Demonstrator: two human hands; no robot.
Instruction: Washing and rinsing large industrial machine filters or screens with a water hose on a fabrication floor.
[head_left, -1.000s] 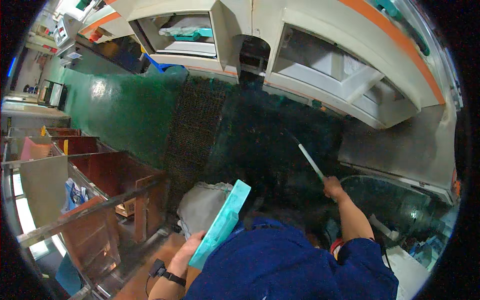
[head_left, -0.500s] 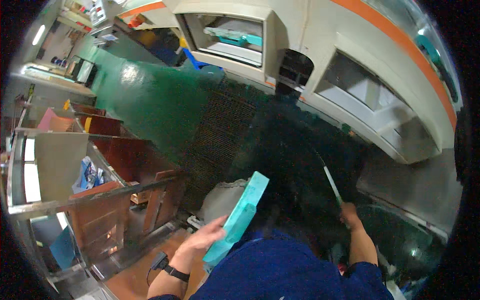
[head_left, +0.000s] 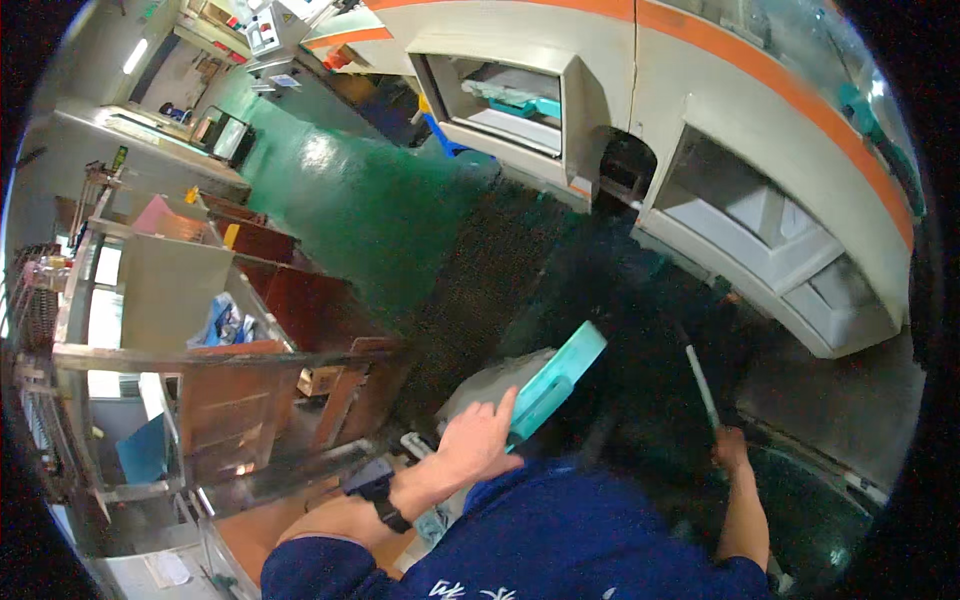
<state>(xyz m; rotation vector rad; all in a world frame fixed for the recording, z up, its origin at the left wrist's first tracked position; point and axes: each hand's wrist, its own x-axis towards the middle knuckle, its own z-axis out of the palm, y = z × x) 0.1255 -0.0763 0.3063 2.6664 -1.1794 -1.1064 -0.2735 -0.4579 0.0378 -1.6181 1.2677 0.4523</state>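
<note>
My left hand (head_left: 478,440), with a dark strap on its wrist, lies at the near end of a turquoise plastic tray-like piece (head_left: 560,385). Its fingers are bent along the left edge and the thumb reaches across; the covered end is hidden. The piece slants away to the right, in front of my body. Off to the right, my right hand (head_left: 731,448) is closed round a thin white rod (head_left: 702,384), which points away over the dark floor. The rod's far tip is dark and blurred.
A cream machine with an orange stripe (head_left: 590,25) and box-like openings (head_left: 760,235) curves across the far right. Wooden partitions (head_left: 215,425) and a metal rail stand at left. Beyond the piece lies a grey rounded form (head_left: 470,395); dark matting (head_left: 490,270) covers green floor.
The view has swung, shifting the surroundings rightward. My left hand has moved from the turquoise piece's side to over its near end. My right hand still holds the rod.
</note>
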